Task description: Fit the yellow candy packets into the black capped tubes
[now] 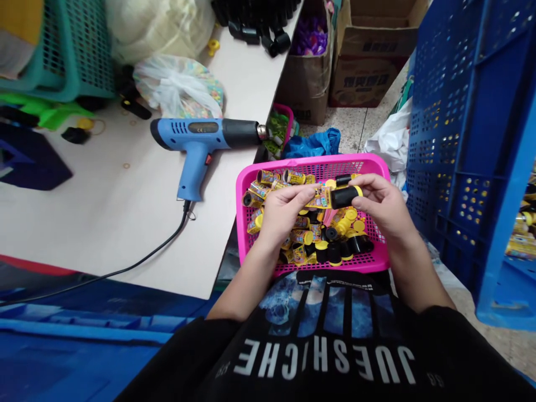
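A pink basket (312,165) rests on my lap, filled with several small black tubes with yellow caps, some wrapped in yellow printed labels. My right hand (383,204) pinches a black tube with a yellow cap (345,196) above the basket. My left hand (280,213) pinches a yellow printed label sleeve (320,197) at the tube's open end. Both hands hover over the pile, fingers closed on their items.
A blue heat gun (201,146) lies on the white table (125,212) to my left, its cord trailing off the front. Plastic bags, a teal crate (71,50) and black tubes sit further back. A blue crate (473,139) stands at right; cardboard boxes behind.
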Action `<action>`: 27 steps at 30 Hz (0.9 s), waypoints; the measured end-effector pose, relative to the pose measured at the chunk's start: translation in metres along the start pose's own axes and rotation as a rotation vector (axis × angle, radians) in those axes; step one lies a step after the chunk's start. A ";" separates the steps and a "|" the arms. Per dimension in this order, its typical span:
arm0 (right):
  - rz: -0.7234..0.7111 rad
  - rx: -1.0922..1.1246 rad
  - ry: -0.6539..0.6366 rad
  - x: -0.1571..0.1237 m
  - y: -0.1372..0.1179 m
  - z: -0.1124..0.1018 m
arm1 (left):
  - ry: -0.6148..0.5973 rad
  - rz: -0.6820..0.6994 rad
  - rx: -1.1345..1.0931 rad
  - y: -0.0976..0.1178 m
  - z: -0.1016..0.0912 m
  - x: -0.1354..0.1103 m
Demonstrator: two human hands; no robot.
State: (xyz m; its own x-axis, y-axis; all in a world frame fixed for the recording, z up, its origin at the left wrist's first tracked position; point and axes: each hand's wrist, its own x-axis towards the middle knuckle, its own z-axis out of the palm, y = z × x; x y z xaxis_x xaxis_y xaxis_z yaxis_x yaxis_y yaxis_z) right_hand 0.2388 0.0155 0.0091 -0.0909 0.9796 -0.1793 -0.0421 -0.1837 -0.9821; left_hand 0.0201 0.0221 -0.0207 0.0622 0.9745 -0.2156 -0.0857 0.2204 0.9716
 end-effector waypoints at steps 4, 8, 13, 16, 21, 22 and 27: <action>-0.037 -0.131 0.042 0.001 0.005 -0.001 | 0.004 0.018 0.025 0.006 0.005 -0.002; -0.071 -0.157 0.033 0.000 0.011 0.006 | -0.101 0.029 -0.015 0.010 0.010 -0.004; -0.013 -0.069 -0.052 -0.005 0.016 0.020 | -0.226 0.055 -0.049 0.006 0.013 -0.004; 0.137 0.073 -0.123 -0.008 0.017 0.029 | -0.239 0.116 -0.044 0.007 0.013 -0.006; 0.235 0.216 -0.207 -0.013 0.021 0.043 | -0.276 0.177 -0.052 0.012 0.017 -0.011; 0.219 0.200 -0.187 -0.014 0.022 0.045 | -0.269 0.176 -0.051 0.013 0.018 -0.012; 0.138 0.168 -0.133 -0.015 0.027 0.047 | -0.236 0.134 -0.005 0.012 0.018 -0.015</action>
State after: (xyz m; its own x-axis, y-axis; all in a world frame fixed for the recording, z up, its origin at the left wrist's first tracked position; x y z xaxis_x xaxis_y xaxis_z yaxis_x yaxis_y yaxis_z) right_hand 0.1928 -0.0082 -0.0115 -0.2372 0.9268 -0.2913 -0.1839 -0.3373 -0.9233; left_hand 0.0365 0.0089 -0.0039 0.2803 0.9583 -0.0554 -0.1137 0.0904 0.9894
